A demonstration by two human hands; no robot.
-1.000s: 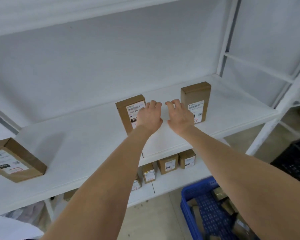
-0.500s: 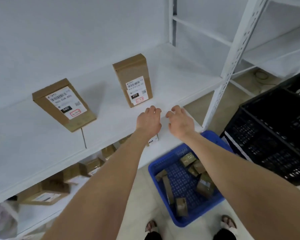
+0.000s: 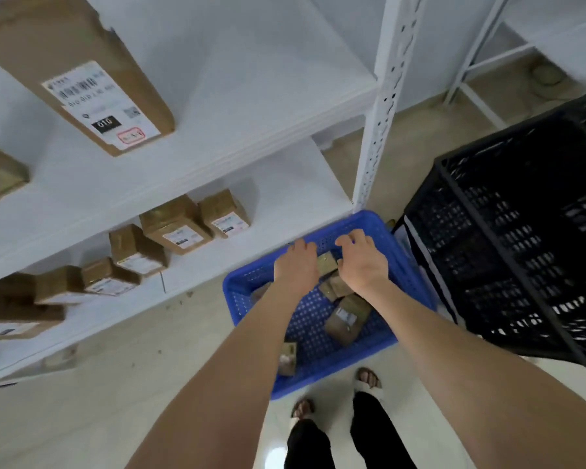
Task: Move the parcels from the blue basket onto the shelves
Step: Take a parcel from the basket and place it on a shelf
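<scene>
Here, left hand [image 3: 296, 269], right hand [image 3: 364, 265] above blue basket [image 3: 335, 372], near far rim.

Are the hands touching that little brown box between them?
Cannot tell. The head view shows the left hand and right hand either side of the small parcel, but looking down from above hides any gap.
</scene>
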